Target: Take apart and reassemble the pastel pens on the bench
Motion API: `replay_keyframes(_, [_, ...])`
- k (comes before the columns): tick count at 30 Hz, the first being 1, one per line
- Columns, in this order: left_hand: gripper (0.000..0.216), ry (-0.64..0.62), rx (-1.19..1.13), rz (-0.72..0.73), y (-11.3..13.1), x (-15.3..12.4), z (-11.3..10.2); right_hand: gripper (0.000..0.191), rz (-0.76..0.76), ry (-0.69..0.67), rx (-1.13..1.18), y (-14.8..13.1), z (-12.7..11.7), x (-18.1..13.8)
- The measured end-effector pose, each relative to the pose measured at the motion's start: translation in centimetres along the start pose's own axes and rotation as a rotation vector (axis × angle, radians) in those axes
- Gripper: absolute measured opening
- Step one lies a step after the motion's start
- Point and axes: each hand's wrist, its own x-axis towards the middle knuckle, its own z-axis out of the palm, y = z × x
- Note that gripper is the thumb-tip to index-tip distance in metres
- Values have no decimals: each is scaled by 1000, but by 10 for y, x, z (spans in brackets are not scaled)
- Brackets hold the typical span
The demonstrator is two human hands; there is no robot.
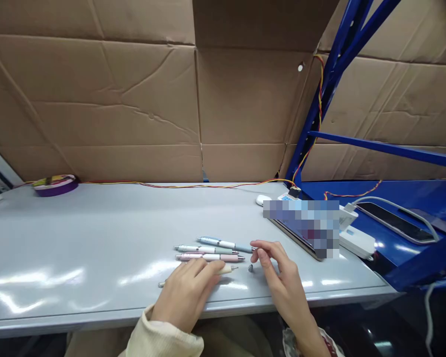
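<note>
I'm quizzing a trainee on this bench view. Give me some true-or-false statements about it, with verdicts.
1. The left hand lies over a cream pen on the table. True.
2. Five pens lie just beyond it. False: three, a blue pen, a green pen and a pink pen.
3. The right hand lies open and flat on the table. False: it pinches the blue pen's end.
4. A purple tape roll sits far left. True.

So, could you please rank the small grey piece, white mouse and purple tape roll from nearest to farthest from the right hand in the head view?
1. Small grey piece, on the table just left of the right hand.
2. White mouse, farther back, near the cardboard wall.
3. Purple tape roll, far left at the table's back edge.
</note>
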Motion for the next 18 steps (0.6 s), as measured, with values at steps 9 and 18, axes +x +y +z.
replay_keyframes(9, [24, 6, -34, -13, 2, 2, -2, 22, 21, 25, 70, 1, -2, 0])
replay_keyframes(18, [18, 76, -24, -101, 0, -2, 4, 24, 11, 8, 75, 4, -2, 1])
